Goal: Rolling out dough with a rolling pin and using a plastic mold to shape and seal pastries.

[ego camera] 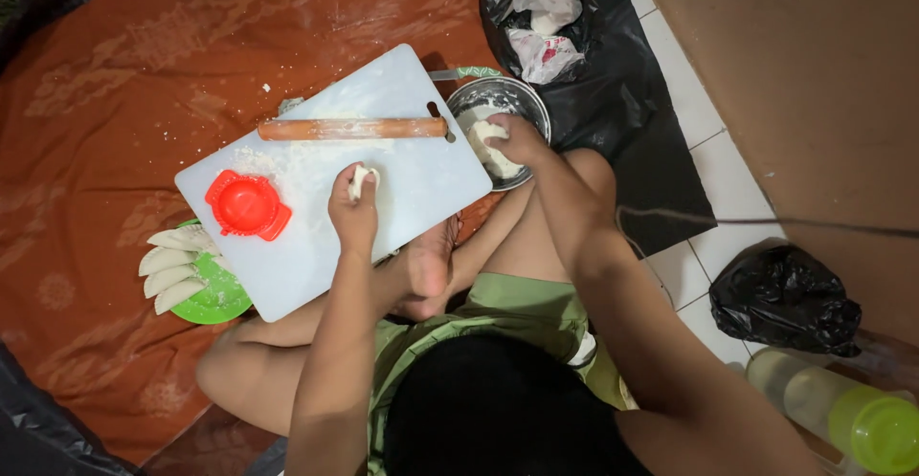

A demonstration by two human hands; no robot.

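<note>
Nearest the camera, a dark head and green shorts [517,309] fill the bottom, with crossed bare legs just beyond. Over them lies a white board [421,184], dusted with flour. On the board the left hand [353,210] has its grip closed on a small pale dough piece [361,179], lumpy and white, pinched at the fingertips. A red dumpling press [247,205] sits on the board's left part, and a wooden rolling pin [352,129] lies across its far edge. Left of the board, folded dumplings [170,264] rest on a green plate [222,296]. Farther right, the right hand [517,141] reaches into a metal bowl [522,103], fingers curled on pale dough [490,143] inside. Bare floury board lies between press and left hand. Beyond spread an orange cloth [124,103] and a black bag [613,84].
</note>
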